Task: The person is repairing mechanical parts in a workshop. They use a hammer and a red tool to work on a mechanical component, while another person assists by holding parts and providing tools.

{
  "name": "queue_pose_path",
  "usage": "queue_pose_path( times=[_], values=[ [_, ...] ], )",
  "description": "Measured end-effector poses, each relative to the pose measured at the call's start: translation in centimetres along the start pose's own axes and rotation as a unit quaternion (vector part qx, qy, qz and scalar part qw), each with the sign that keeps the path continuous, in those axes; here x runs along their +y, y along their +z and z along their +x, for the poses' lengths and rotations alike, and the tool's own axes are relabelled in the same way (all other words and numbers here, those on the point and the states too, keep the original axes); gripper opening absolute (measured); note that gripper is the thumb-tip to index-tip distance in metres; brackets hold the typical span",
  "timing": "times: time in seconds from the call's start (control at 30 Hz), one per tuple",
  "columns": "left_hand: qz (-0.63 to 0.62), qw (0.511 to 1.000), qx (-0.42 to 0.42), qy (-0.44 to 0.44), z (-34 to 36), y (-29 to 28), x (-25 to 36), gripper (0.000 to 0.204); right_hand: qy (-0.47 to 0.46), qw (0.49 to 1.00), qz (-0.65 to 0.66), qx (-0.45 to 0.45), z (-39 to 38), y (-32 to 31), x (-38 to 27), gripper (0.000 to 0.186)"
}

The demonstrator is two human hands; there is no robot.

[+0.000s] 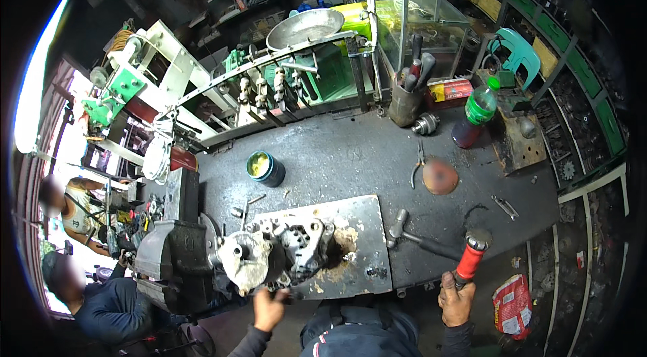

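My right hand [456, 300] is closed around the lower end of a red-bodied hand tool [470, 261] with a round metal head, held upright past the bench's front edge. At the near edge of the metal plate [364, 236], my left hand [268, 310] has thumb and forefinger apart, close below a grey cast-metal unit [246, 259] resembling an alternator. A slotted metal housing [306, 242] adjoins that unit on its right; both rest on the plate. Between the plate and my right hand lies a hammer [421, 239], its handle angled toward the red tool.
A bench vise [172, 256] stands at left. Behind are an open tub [265, 168], pliers [419, 163], a brownish disc [440, 176], a bottle of dark liquid [472, 121] and a tool holder [406, 102]. A wrench [504, 207] lies right. Another person [108, 306] works beyond the vise.
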State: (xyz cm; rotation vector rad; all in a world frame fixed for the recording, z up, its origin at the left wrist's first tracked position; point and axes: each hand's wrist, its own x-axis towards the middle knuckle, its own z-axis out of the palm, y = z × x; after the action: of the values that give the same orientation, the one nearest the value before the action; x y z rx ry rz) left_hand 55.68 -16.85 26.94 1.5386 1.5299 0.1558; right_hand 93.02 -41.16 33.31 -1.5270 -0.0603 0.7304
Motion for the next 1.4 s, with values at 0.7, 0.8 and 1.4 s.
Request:
queue_pose_path(
  times=[0.7,0.8,1.4],
  values=[
    [-0.002,0.964,0.176,0.201,22.6,-0.3,11.3,0.025,0.039,0.991,-0.073,-0.107,-0.2,7.7,0.2,0.036],
    [-0.228,0.936,0.193,0.184,19.1,-4.5,10.4,0.023,-0.002,0.994,-0.006,-0.113,-1.3,9.8,-0.9,0.035],
    [-0.138,0.875,-0.164,0.434,-9.9,-3.0,18.1,0.033,-0.217,0.892,0.184,-0.352,-10.1,21.7,-10.7,0.033]
  ],
)
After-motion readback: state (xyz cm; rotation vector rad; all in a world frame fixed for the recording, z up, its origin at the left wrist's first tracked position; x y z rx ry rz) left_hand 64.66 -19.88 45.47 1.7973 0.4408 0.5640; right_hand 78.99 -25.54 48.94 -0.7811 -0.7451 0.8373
